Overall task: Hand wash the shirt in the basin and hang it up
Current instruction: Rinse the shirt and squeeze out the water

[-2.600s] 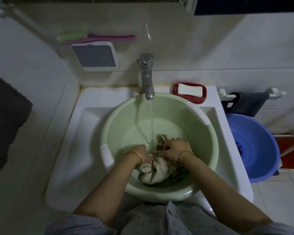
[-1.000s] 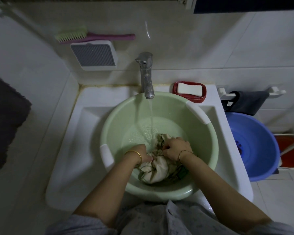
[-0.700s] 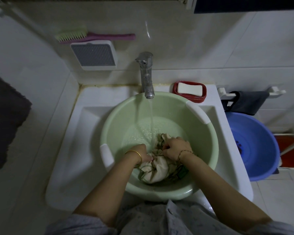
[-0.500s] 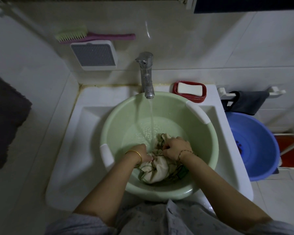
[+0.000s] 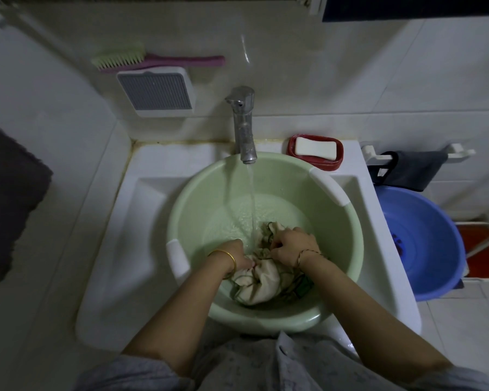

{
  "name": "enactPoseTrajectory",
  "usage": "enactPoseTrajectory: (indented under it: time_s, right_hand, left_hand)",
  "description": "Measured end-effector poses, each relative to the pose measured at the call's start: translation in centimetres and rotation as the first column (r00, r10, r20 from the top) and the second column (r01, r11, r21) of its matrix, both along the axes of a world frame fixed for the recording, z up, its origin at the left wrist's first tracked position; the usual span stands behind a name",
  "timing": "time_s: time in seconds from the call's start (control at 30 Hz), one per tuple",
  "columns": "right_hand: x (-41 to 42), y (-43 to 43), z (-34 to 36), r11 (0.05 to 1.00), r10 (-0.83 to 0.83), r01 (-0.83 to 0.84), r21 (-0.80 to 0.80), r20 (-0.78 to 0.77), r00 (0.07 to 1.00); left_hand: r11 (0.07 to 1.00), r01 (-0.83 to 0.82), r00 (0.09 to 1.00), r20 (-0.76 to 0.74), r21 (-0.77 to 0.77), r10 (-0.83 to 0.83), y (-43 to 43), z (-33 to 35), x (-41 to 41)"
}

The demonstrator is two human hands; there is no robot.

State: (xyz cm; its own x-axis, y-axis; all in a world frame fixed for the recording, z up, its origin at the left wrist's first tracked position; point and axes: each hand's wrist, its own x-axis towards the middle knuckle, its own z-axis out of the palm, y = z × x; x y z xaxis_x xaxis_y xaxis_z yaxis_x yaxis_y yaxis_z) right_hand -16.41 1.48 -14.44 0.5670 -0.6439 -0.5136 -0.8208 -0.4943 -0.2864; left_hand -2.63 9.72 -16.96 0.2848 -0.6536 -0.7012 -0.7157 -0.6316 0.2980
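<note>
1. We see the cream shirt (image 5: 259,280) bunched into a wet wad at about 6 o'clock inside the pale green plastic basin (image 5: 339,249); we judge it is held there so the tap stream wets it while it is worked.
2. Our left hand (image 5: 236,256) grips the wad's near-left end, fingers curled into the cloth; our right hand (image 5: 292,244) pinches a fold at its 12 o'clock end, knuckles up; both are closed on fabric, neither spread wide.
3. The chrome tap (image 5: 243,125) stands at 12 o'clock of the basin, its thin stream landing just beside the hands; shallow water ripples on the smooth round floor.
4. The basin sits in the white glazed sink (image 5: 119,249), presumably to catch spills.
5. A white soap bar (image 5: 315,148) lies in a red dish at 1 o'clock, within reach; a blue basin (image 5: 424,238) waits at 3 o'clock.
6. The cloth looks soft, soaked and creased, with dark green trim; hanging is not yet begun.
</note>
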Motion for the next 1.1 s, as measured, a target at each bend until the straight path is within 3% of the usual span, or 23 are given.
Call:
enactPoseTrajectory:
  time_s: [1.1]
  right_hand:
    - [-0.06,0.02,0.16,1.000,0.000,0.000,0.003,0.005,1.000]
  left_hand:
    - [1.000,0.001,1.000,-0.002,0.004,-0.001,0.02,0.01,0.01]
